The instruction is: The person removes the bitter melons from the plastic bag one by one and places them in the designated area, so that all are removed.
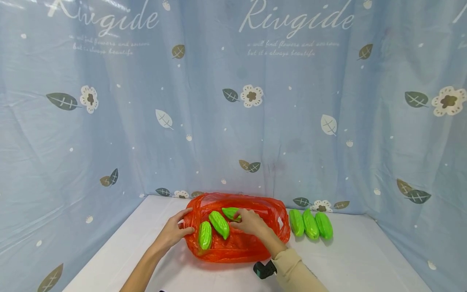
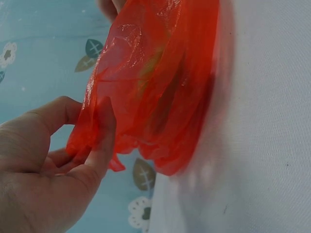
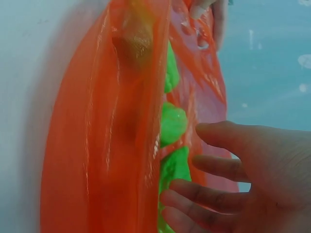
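A red plastic bag (image 1: 248, 248) lies with its mouth spread wide on the white table. My left hand (image 1: 170, 231) pinches the bag's left edge, thumb on one side of the film and fingers on the other, as the left wrist view shows. Inside the bag are three bright green, ridged bitter melons: one on the left (image 1: 205, 236), one in the middle (image 1: 219, 224) and one farther back (image 1: 230, 213). Over the bag, my right hand (image 1: 251, 223) reaches to the back bitter melon and partly covers it. In the right wrist view its fingers (image 3: 214, 196) are extended beside a melon.
Three more bitter melons (image 1: 311, 224) lie side by side on the table (image 1: 350, 259), right of the bag. A small black device (image 1: 264, 269) shows beside the right sleeve. Blue printed curtains (image 1: 204, 138) enclose the table at the back and sides.
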Demonstrator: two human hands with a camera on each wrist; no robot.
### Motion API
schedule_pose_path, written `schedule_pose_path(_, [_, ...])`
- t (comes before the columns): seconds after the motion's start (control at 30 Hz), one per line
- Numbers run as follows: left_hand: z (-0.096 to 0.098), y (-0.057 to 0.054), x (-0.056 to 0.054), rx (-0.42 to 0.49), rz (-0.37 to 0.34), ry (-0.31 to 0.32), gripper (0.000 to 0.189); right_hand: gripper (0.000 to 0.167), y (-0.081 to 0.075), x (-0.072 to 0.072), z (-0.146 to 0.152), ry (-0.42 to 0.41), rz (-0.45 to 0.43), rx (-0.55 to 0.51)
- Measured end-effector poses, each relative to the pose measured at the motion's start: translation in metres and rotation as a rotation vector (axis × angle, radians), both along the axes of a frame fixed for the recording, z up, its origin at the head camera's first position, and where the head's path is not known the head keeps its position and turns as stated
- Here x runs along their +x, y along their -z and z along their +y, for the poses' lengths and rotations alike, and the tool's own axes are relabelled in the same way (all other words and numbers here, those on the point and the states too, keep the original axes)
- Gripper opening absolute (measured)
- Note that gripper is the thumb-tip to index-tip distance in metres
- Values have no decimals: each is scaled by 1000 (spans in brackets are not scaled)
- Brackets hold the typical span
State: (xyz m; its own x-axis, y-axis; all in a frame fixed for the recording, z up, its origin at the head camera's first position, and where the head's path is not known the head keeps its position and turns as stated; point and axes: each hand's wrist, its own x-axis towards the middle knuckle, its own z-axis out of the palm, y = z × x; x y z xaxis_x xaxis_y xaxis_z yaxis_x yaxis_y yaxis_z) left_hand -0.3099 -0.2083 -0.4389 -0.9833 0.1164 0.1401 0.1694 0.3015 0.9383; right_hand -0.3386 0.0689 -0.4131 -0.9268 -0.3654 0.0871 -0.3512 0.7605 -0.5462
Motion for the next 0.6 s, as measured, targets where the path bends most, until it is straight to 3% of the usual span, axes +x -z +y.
schedule_pose_path(0.33, [1, 1, -1, -1, -5, -8, 68, 37, 4, -3, -13, -69, 35, 19])
schedule_pose_path(0.6, [1, 0, 0, 20, 6, 12, 68, 48, 4, -3, -22, -60, 14, 27])
